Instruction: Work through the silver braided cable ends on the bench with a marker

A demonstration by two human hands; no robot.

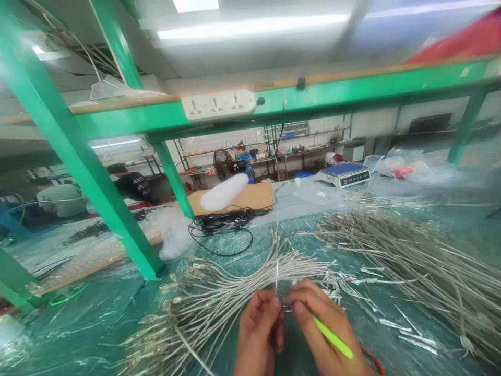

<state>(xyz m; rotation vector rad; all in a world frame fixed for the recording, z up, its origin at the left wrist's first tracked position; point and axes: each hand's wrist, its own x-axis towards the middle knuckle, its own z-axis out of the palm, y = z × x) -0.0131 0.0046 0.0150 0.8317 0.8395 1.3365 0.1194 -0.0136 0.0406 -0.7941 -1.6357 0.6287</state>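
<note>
The green-covered surface [78, 326] is spreading across the lower view, and a green metal frame [88, 172] is rising over it at the left and running along its far side. A large pile of grey cables [407, 256] is lying on the right, its strands fanning towards the near edge. A smaller bundle of pale cables [227, 284] is curving across the middle, just beyond the hands and to their left. Farther back, a flat piece of cardboard [260, 196] is standing behind a coil of black cable [223, 222], and a weighing scale [342, 176] is sitting to the right of both.

The right hand [326, 324] is curling closed around a slim yellow-green tool [333, 338], whose handle is slanting down across the palm side; the tool's working end is hiding among the fingers. The left hand [260, 326] is closing in a pinch, thumb against fingers, and is gripping a single braided cable [277, 274] that is pointing upright from the fingertips, in front of the bundle. The two hands' fingertips are nearly meeting; blur is obscuring whether they are touching. Shiny foil strips [418, 342] are lying scattered to the right of the hands.
</note>
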